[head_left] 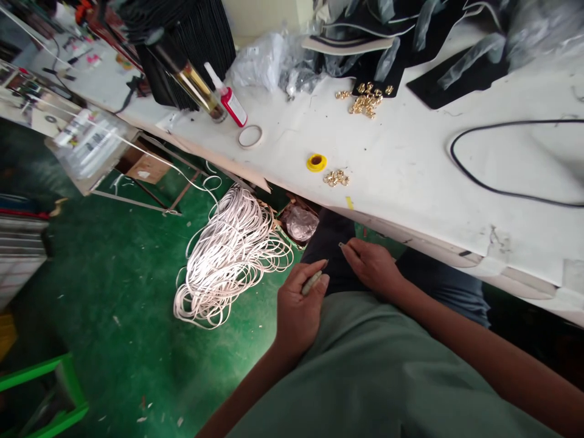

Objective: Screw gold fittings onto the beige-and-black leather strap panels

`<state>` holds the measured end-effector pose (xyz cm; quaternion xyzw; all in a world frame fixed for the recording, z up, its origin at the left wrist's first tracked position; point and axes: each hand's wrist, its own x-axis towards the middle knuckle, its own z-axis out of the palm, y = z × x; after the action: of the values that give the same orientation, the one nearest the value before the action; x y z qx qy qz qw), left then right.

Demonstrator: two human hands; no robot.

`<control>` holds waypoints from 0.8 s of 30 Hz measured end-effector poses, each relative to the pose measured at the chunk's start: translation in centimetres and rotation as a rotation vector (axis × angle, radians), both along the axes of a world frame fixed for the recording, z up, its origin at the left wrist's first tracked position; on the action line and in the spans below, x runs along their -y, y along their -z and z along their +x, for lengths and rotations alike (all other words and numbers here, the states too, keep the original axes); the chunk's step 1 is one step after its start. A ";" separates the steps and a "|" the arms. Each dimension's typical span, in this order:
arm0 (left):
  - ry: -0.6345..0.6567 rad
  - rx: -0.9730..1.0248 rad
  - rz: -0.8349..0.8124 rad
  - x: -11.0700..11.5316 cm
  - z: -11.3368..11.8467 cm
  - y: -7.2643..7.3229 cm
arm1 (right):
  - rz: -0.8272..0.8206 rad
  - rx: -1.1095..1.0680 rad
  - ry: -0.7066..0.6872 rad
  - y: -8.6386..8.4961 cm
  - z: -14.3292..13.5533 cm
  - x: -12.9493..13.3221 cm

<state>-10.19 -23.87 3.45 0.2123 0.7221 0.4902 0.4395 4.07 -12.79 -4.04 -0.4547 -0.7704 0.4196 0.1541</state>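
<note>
Over my lap, my left hand is closed around a small pale-handled tool, whose tip points up and to the right. Just to its right, my right hand pinches a small flat piece that sticks out past the fingertips. The two hands are apart. On the white table above them lie a small pile of gold metal fittings and a yellow ring-shaped spool. A larger pile of gold fittings sits farther back.
A red bottle with a white nozzle, a clear cylinder and a tape ring stand or lie at the table's left. A black cord curves at right. White cord is heaped on the green floor.
</note>
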 end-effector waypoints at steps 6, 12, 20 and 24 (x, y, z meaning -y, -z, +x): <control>0.141 -0.395 0.118 0.1 -0.2 0.4 | -0.106 -0.142 0.056 0.1 0.4 -0.5; 0.186 -0.557 0.239 0.3 -0.9 0.6 | -0.132 -0.225 0.113 -1.6 0.2 -0.3; 0.191 -0.596 0.275 1.0 -1.8 1.2 | 0.181 -0.298 -0.112 -5.8 -1.6 1.2; 0.154 -0.564 0.278 1.3 -2.2 0.8 | 0.218 -0.133 -0.082 -4.1 -2.3 0.8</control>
<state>-12.41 -25.20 2.69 0.4519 0.7234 0.4712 0.2247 1.80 -13.55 0.08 -0.3746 -0.8173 0.3687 0.2359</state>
